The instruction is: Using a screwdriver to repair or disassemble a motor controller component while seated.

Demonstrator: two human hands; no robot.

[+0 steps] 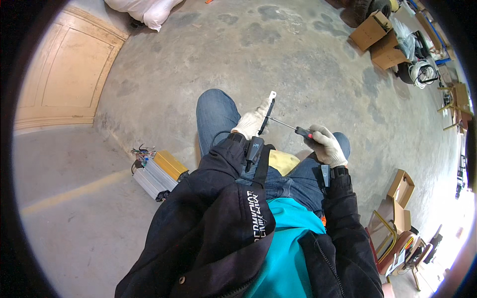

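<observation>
Head view showed a screwdriver [304, 133] in front of the person, its dark handle, marked with red, to the right and its thin shaft running left to a slim black strip [265, 121]. The right hand [325, 145], in a pale knit glove, had its fingers curled around the screwdriver's handle. Just left of the shaft, the left hand [252, 122], gloved alike, gripped the black strip; some of its fingers were hidden behind it. That strip slanted across the tip end of the screwdriver, its white end farthest from the person. Whether the tip sat in a hole could not be told.

Nearer the person than the screwdriver, a pale yellow surface [283, 162] showed between legs in blue jeans [216, 111]. Well to the screwdriver's left, a gold case [170, 165] and a silver case [153, 180] lay side by side on the concrete floor [298, 59], with loose wires [143, 152] at one end. Far beyond the screwdriver, to its right, cardboard boxes [371, 32] stood near a coil of white cable [423, 73].
</observation>
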